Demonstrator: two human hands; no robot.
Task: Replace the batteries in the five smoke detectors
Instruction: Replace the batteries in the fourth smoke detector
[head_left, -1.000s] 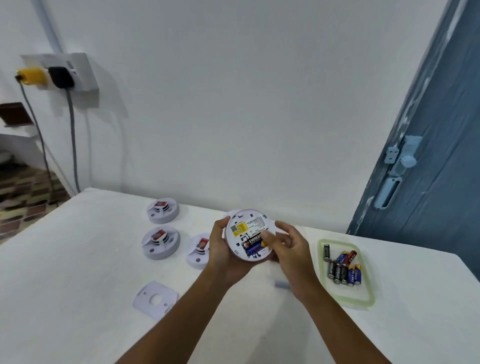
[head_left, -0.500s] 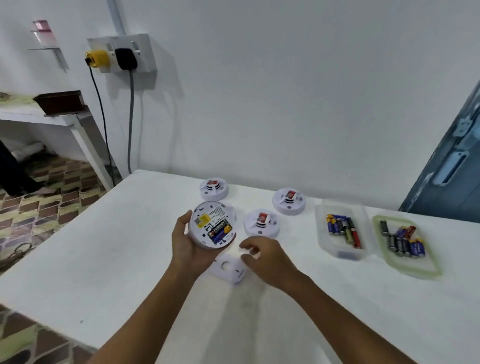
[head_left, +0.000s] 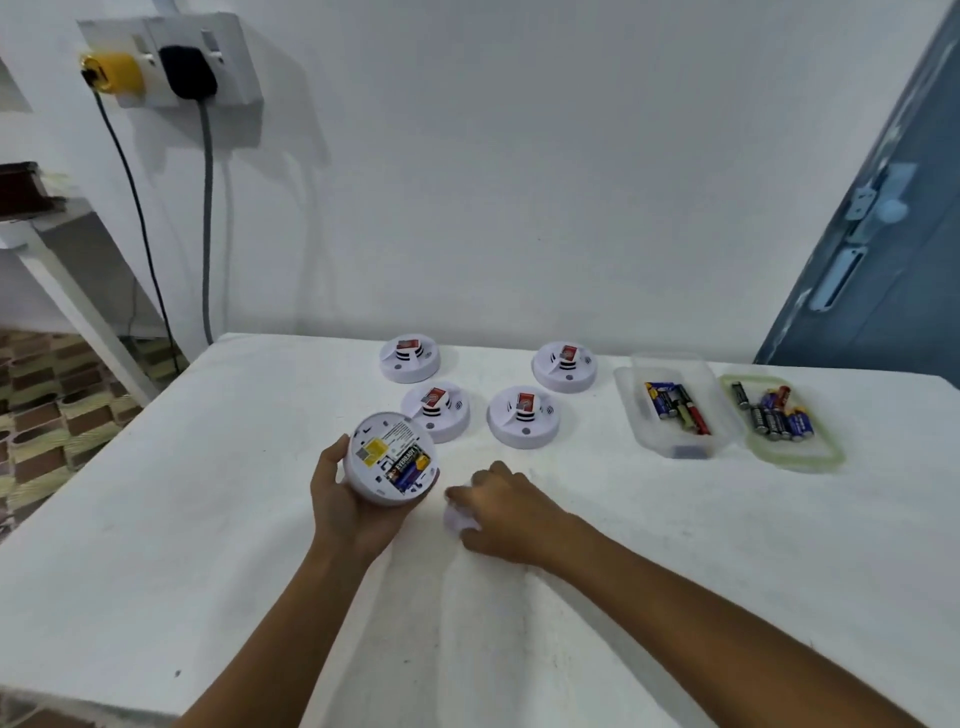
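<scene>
My left hand holds a white round smoke detector with its back turned up; two batteries and a yellow label show in the open compartment. Just to its right, my right hand is down on the table with its fingers curled over the white cover plate, which is mostly hidden. Several other detectors lie face up behind, the nearest ones at the middle and to its right.
A clear container with several batteries and a green-rimmed lid with more batteries sit at the back right of the white table. A wall socket with cables is at the upper left, a blue door at the right.
My right hand left the detector's battery compartment, dropped to the table and closed over the cover plate. The left hand lowered the detector. The view swung left and down.
</scene>
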